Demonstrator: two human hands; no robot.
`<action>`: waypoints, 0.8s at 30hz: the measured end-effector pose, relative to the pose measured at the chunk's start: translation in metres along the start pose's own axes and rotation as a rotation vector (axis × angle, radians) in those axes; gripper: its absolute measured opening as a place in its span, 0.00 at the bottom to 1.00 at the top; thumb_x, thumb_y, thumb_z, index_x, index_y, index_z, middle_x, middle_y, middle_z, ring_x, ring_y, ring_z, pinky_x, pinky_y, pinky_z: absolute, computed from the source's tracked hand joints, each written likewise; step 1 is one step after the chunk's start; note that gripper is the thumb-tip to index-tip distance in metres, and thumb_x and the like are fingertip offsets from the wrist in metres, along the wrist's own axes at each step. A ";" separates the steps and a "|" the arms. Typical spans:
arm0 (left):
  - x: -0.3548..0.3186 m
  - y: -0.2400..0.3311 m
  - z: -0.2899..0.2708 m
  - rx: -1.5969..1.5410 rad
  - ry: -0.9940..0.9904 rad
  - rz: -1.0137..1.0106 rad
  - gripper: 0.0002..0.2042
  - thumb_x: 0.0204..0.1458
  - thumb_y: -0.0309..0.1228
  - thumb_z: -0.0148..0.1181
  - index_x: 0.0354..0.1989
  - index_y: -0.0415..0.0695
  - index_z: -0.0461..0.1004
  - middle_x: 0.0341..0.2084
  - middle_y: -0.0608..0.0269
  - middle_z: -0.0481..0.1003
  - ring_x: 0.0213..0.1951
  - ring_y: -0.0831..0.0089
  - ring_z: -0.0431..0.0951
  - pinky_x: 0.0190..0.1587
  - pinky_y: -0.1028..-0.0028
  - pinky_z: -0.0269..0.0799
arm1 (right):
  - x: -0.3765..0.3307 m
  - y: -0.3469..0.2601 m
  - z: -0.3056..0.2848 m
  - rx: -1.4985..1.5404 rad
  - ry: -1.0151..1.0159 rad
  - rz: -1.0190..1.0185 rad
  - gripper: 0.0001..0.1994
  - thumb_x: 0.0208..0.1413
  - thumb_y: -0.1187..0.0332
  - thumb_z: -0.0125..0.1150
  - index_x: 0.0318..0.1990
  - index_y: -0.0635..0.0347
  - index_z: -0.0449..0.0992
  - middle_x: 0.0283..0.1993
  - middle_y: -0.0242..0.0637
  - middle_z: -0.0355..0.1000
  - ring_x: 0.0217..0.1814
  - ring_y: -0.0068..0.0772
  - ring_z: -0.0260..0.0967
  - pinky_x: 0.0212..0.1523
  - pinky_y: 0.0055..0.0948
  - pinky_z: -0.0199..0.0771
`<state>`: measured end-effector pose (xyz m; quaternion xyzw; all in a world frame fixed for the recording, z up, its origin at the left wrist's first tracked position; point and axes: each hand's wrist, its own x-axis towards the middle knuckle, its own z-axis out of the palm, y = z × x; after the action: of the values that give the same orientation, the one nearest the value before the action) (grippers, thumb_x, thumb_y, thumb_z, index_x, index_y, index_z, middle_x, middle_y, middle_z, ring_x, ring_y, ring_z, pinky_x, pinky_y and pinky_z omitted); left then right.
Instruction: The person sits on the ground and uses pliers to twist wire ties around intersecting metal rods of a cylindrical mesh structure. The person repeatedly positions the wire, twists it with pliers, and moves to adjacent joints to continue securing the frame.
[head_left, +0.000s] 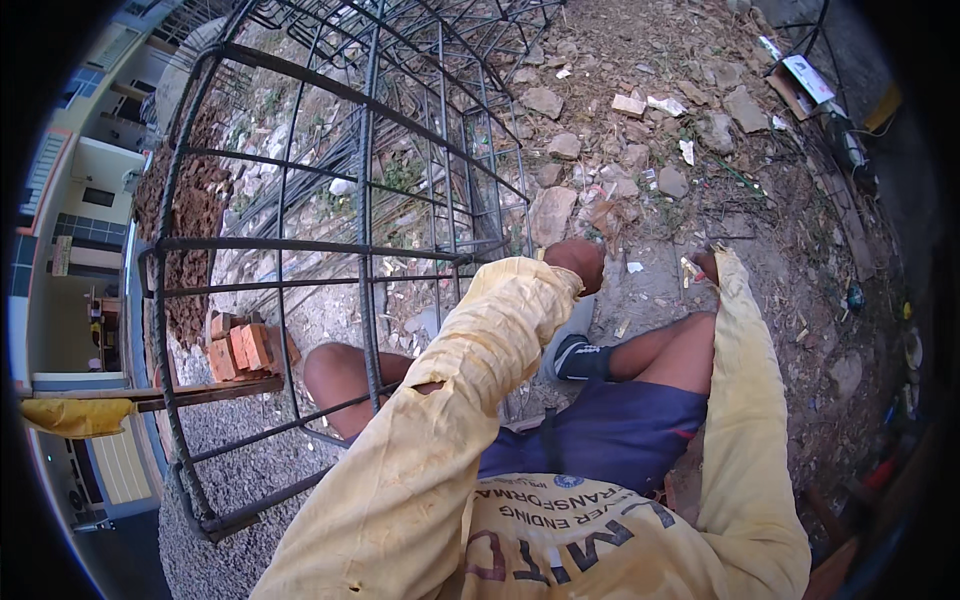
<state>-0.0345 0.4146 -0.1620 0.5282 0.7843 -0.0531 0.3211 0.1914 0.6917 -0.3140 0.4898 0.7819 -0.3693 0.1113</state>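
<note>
A large cage of dark steel rebar point(370, 200) stands in front of me on the left, its bars crossing my bent knee. My left hand point(577, 262) reaches forward in a yellow sleeve and rests at the cage's right corner, fingers curled; what it grips is hidden. My right hand point(706, 265) is stretched toward the ground on the right, mostly covered by its sleeve cuff, beside a small pale scrap point(690, 268). I cannot tell whether it holds that scrap.
Stones and rubble point(550, 213) litter the dirt ahead. Red bricks point(240, 350) lie at the left inside the cage. A cardboard box point(800, 80) sits at the top right. Gravel point(240, 480) covers the ground at lower left, with a building edge beyond.
</note>
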 end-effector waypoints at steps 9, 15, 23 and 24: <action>-0.060 0.044 0.050 -0.648 0.311 0.080 0.20 0.54 0.42 0.56 0.46 0.36 0.75 0.42 0.46 0.77 0.47 0.52 0.77 0.52 0.61 0.70 | -0.216 -0.230 -0.014 0.907 0.008 -0.528 0.21 0.60 0.55 0.58 0.52 0.60 0.71 0.39 0.35 0.75 0.37 0.23 0.73 0.40 0.25 0.74; -0.205 0.053 0.076 -0.889 0.154 0.237 0.18 0.57 0.39 0.53 0.49 0.40 0.74 0.43 0.45 0.77 0.44 0.50 0.77 0.50 0.60 0.69 | -0.355 -0.331 0.010 0.923 -0.237 -1.177 0.24 0.60 0.51 0.58 0.51 0.66 0.72 0.43 0.39 0.74 0.47 0.29 0.72 0.51 0.31 0.71; -0.389 -0.012 0.076 -0.954 -0.080 0.103 0.18 0.61 0.44 0.53 0.47 0.41 0.76 0.39 0.60 0.78 0.42 0.72 0.75 0.48 0.73 0.69 | -0.475 -0.385 0.052 0.659 -0.292 -1.520 0.27 0.58 0.45 0.58 0.49 0.62 0.72 0.42 0.42 0.70 0.46 0.38 0.70 0.48 0.35 0.69; -0.413 -0.033 0.086 -1.018 -0.110 0.029 0.17 0.61 0.43 0.54 0.45 0.41 0.76 0.37 0.63 0.78 0.40 0.75 0.75 0.46 0.75 0.69 | -0.482 -0.386 0.059 0.646 -0.315 -1.504 0.25 0.59 0.46 0.58 0.47 0.63 0.72 0.39 0.40 0.70 0.43 0.36 0.69 0.46 0.33 0.69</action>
<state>0.0728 0.0356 -0.0073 0.3120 0.6853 0.3122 0.5792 0.0916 0.2257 0.0838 -0.2124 0.7315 -0.6154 -0.2029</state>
